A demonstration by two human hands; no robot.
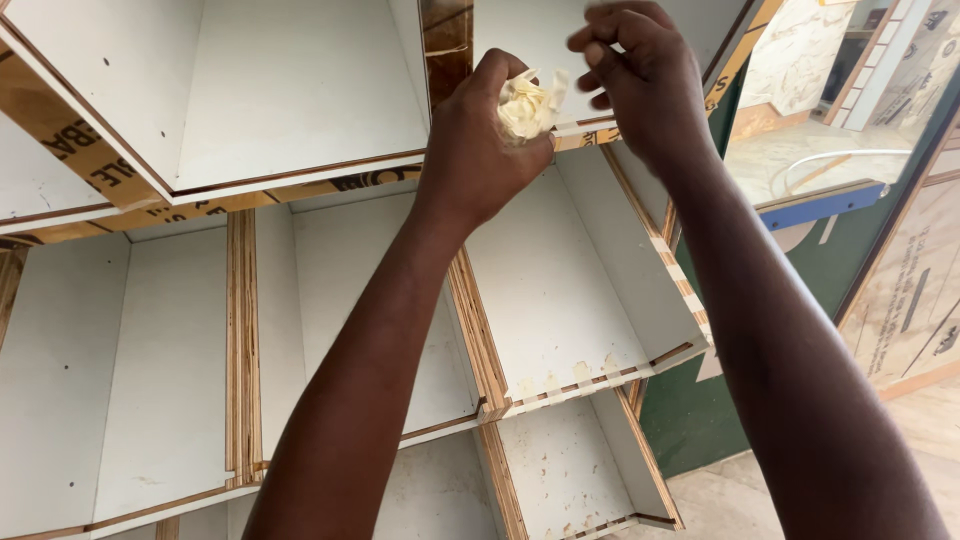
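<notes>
Holding a crumpled wad of pale yellow tape [527, 103], the left hand [482, 140] was closed around it in front of the white shelf unit [300, 90]. The wad stuck out between thumb and fingers, near the plywood edge [590, 135] of a shelf board. The right hand [640, 75] was just right of the wad, its fingers bent and pinched loosely, holding nothing that I could see. Below the hands, a lower shelf [560, 300] had small pale bits along its front edge. A green panel [800, 260] stood at the right.
</notes>
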